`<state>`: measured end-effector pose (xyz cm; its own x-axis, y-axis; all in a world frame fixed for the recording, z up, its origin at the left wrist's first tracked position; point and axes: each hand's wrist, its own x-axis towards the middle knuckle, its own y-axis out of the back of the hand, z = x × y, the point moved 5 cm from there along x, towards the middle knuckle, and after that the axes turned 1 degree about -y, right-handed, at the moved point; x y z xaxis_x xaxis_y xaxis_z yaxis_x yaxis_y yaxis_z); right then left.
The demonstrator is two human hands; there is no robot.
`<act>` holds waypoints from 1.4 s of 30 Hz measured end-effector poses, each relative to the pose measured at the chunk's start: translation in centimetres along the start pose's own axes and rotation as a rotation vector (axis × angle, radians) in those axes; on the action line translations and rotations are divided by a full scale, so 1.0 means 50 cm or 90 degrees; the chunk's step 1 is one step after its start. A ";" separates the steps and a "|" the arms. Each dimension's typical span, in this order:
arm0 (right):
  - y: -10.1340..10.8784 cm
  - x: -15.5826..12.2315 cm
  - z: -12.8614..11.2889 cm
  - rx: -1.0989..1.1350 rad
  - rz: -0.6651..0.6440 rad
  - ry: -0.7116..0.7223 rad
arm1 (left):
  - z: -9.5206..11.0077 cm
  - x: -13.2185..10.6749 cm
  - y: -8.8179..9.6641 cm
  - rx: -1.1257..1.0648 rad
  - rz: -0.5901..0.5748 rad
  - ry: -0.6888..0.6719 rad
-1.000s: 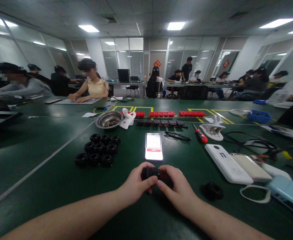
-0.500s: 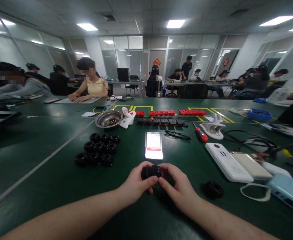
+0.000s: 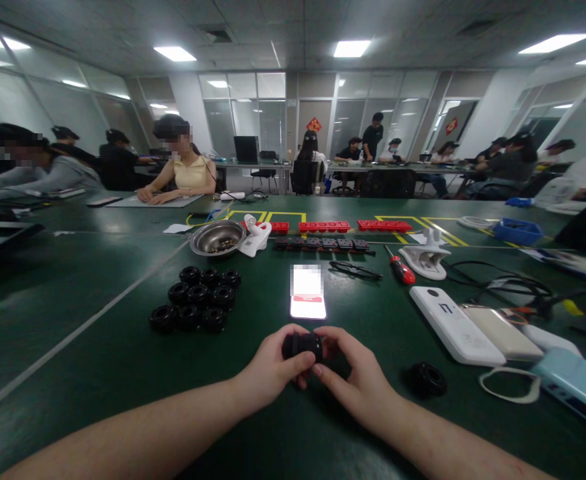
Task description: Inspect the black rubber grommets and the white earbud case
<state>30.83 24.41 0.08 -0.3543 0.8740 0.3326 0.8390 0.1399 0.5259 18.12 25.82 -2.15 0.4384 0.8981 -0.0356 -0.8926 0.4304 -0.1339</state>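
My left hand (image 3: 267,369) and my right hand (image 3: 355,379) meet just above the green table (image 3: 87,360), both with fingers pinched round one small black round part (image 3: 301,345). The part's far side is hidden behind my fingers. A single black ring part (image 3: 427,379) lies on the table to the right of my right hand. A cluster of several black ring parts (image 3: 197,305) sits to the upper left. A lit phone (image 3: 307,300) lies flat just beyond my hands.
A metal bowl (image 3: 217,238), red strips (image 3: 325,227), a black strip (image 3: 321,245), a red-handled screwdriver (image 3: 399,267), a white clip stand (image 3: 427,257), white power banks (image 3: 455,325) and cables (image 3: 513,287) lie further out. Other people sit at tables behind.
My hands stay together on the black part; the fingers shift slightly round it. Nothing else on the table has moved.
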 end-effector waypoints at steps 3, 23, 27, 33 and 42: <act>0.005 0.004 0.005 0.003 0.019 -0.030 | 0.005 -0.003 -0.001 0.009 0.015 0.011; -0.006 0.014 0.019 -0.019 -0.052 -0.108 | -0.001 -0.004 0.001 0.008 0.012 0.012; -0.008 0.015 0.015 -0.028 -0.058 -0.096 | -0.008 0.000 0.001 -0.018 -0.004 0.003; -0.006 0.007 0.009 -0.034 -0.050 -0.079 | 0.000 0.001 0.001 -0.005 0.026 0.011; -0.009 0.013 0.020 -0.041 -0.067 -0.101 | -0.004 -0.003 -0.003 0.015 -0.006 0.018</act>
<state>30.63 25.40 -0.72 -0.3652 0.9190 0.1484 0.7703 0.2088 0.6025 18.19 25.63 -2.31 0.4492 0.8912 -0.0626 -0.8906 0.4412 -0.1105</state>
